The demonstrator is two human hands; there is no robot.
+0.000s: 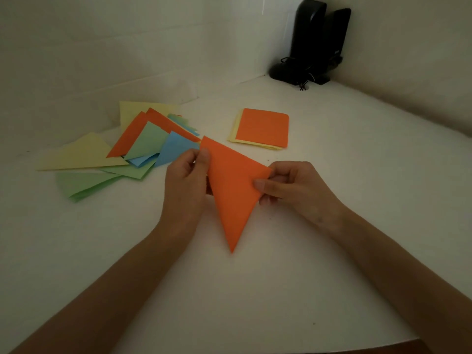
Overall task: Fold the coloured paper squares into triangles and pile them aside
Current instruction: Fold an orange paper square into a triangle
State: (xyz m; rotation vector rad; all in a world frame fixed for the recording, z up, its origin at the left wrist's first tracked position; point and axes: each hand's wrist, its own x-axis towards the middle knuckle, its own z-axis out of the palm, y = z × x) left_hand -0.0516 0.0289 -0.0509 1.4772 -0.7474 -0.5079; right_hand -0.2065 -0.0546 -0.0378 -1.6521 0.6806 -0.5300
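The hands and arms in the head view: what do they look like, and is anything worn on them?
Two bare arms. The left hand and right hand wear no gloves, and no ring, watch or bracelet shows. The left forearm and right forearm are uncovered up to the picture's edge, so no sleeve is visible.

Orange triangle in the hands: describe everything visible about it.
The orange triangle is matt paper, folded flat, its face smooth and plain. Its sharpest tip points toward the person. The left hand pinches the far corner, thumb on top; the right hand pinches the right corner. It is held over the white table; whether the tip touches it cannot be told.
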